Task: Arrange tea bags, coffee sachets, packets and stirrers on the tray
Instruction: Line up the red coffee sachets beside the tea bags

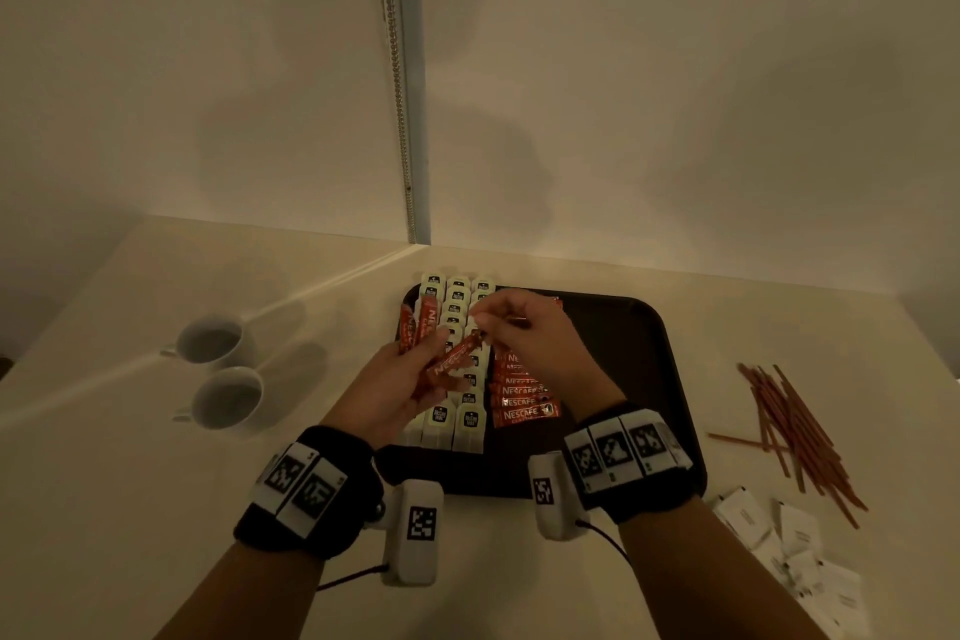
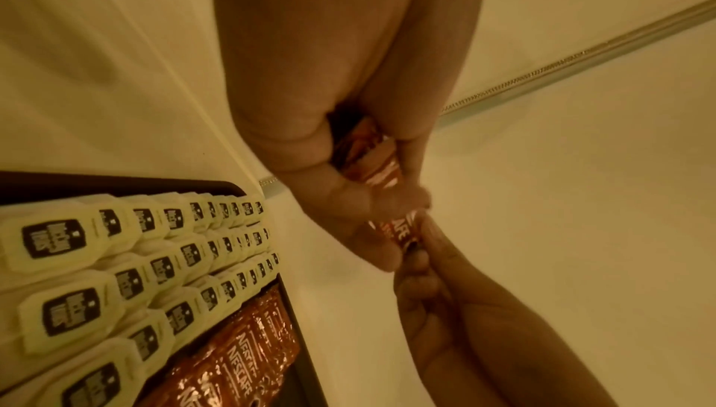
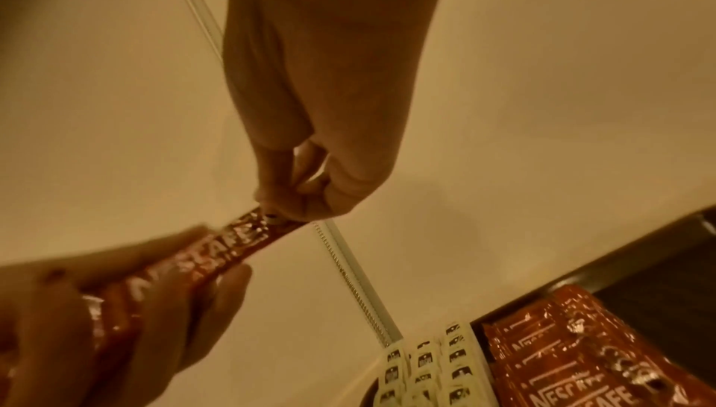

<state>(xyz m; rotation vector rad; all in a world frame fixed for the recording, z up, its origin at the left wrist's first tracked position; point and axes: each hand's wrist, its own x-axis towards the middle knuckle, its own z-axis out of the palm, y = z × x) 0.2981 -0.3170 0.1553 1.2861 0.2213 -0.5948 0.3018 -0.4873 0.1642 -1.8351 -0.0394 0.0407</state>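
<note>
We find the counter (image 1: 130,483) carrying a dark tray (image 1: 649,379) at the centre of the head view. Three columns of tea bags (image 1: 457,307) fill the tray's 9 o'clock side; a column of sachets (image 1: 522,400) lies just beside them toward 3 o'clock. The tray's 3 o'clock half is bare. Off the tray, stirrers (image 1: 800,431) lie in a loose heap at 3 o'clock and white packets (image 1: 779,535) at 5 o'clock, both still to be placed. Two cups (image 1: 218,369) stand at 9 o'clock.

The left hand (image 1: 389,390) is closed round a bundle of sachets above the tea bags. The right hand (image 1: 524,333) pinches the far end of one sachet (image 1: 457,359) between thumb and fingertips (image 3: 271,199), the other fingers curled in. That sachet spans both hands, its near part still within the left hold.

We judge the step in hand to be drawing one sachet from the bundle for the column. To do it well, we advise:
- keeping the left grip firm on the rest so that only one slides out;
- pulling along the sachet's length, not across it;
- laying it flat, name up, parallel with the column and touching its neighbour;
- keeping both wrists high over the tea bags, which would shift easily if brushed.
</note>
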